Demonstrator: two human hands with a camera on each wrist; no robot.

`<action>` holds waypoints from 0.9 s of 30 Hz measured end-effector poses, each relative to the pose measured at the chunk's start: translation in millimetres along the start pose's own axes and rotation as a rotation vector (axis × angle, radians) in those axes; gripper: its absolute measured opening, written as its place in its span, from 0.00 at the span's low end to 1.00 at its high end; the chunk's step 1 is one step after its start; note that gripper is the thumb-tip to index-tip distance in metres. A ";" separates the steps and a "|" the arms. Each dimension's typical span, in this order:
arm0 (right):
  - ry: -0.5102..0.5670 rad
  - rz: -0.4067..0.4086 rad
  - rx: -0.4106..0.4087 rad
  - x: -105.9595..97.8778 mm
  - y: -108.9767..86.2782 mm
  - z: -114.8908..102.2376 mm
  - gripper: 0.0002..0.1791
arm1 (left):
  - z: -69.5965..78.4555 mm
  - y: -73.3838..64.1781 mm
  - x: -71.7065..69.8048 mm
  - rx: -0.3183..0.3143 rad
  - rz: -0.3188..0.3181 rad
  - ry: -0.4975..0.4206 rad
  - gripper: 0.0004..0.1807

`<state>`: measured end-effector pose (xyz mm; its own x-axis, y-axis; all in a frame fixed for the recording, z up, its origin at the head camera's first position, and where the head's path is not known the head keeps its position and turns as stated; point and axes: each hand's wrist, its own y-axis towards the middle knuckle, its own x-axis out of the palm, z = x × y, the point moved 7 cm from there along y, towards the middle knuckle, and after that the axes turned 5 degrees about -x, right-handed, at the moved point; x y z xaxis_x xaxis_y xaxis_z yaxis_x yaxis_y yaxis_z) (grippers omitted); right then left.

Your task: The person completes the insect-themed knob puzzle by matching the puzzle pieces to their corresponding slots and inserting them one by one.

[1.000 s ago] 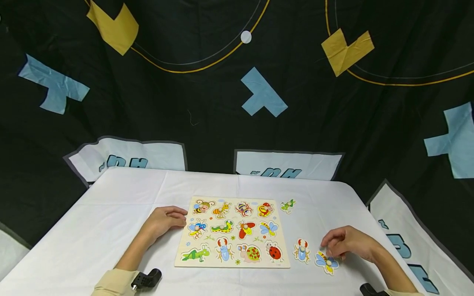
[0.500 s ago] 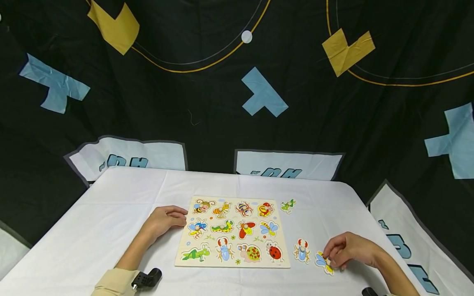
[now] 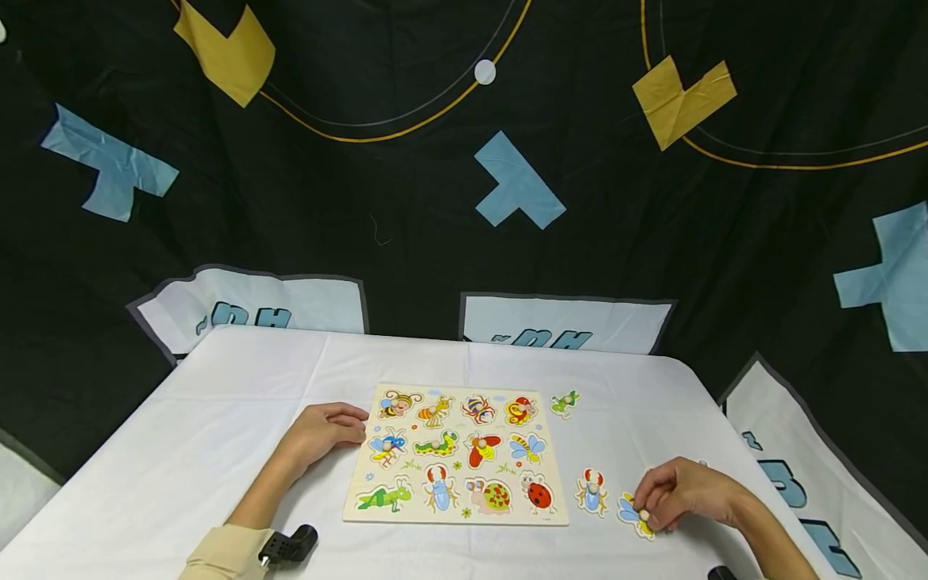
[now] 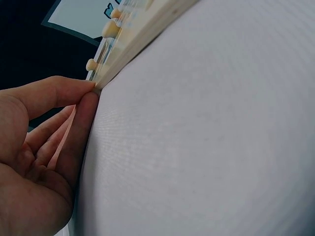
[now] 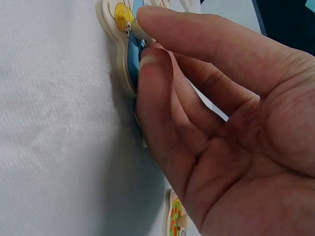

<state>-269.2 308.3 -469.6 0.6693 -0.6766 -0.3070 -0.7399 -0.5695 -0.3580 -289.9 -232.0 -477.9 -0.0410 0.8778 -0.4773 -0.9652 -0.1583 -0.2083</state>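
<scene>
A wooden knob puzzle board (image 3: pixel 416 466) with insect pictures lies mid-table. My left hand (image 3: pixel 317 435) is at its left edge; in the left wrist view, thumb and finger pinch the board's edge (image 4: pixel 133 51). To the right of the board, my right hand (image 3: pixel 692 493) pinches the knob of a yellow-and-blue winged insect puzzle piece (image 3: pixel 629 511). That piece (image 5: pixel 121 42) lies on the white cloth, its right side hidden by the fingers. Between it and the board is a blue stag beetle piece (image 3: pixel 591 491).
A green grasshopper piece (image 3: pixel 564 404) lies off the board's upper right corner. In the right wrist view, a red-and-green spotted piece (image 5: pixel 174 216) shows below the hand. White cloth (image 3: pixel 254 379) covers the table, and a black curtain (image 3: pixel 406 209) hangs behind.
My right hand has come down and slightly nearer onto the winged insect piece, fingertips now at its knob. The left hand and the board have stayed put.
</scene>
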 end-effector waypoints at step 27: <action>-0.062 0.022 -0.053 4.1 0.0 -3.5 0.17 | 0.7 -0.4 -0.2 0.004 0.008 0.006 0.19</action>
<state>-266.7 303.9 -467.7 0.6545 -0.6601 -0.3686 -0.7559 -0.5799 -0.3038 -289.6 -231.8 -477.1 -0.0474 0.8739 -0.4838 -0.9658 -0.1637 -0.2011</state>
